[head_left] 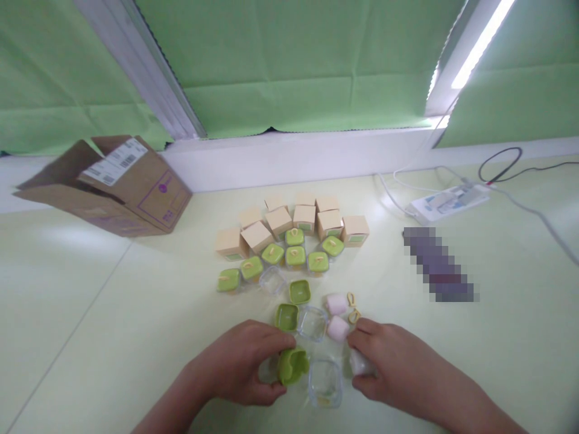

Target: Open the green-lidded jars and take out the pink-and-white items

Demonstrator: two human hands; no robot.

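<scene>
- Green cup-like piece (294, 365) just left of the clear square container (324, 384), pinched between the thumb and fingers of the left hand (244, 363).
- Right of that container, the right hand (382, 357) is curled round a whitish piece (360, 363), largely hidden by the hand.
- Just beyond the container, in the head view, I see a second clear tub (312, 324), two green lids (287, 317), two pink pieces (338, 328) and two yellow loops (354, 316).
- Farther beyond the container stand green-topped jars (295, 256), then small tan cartons (304, 218).
- Far left of it, a big cardboard box (149, 190) gapes.
</scene>
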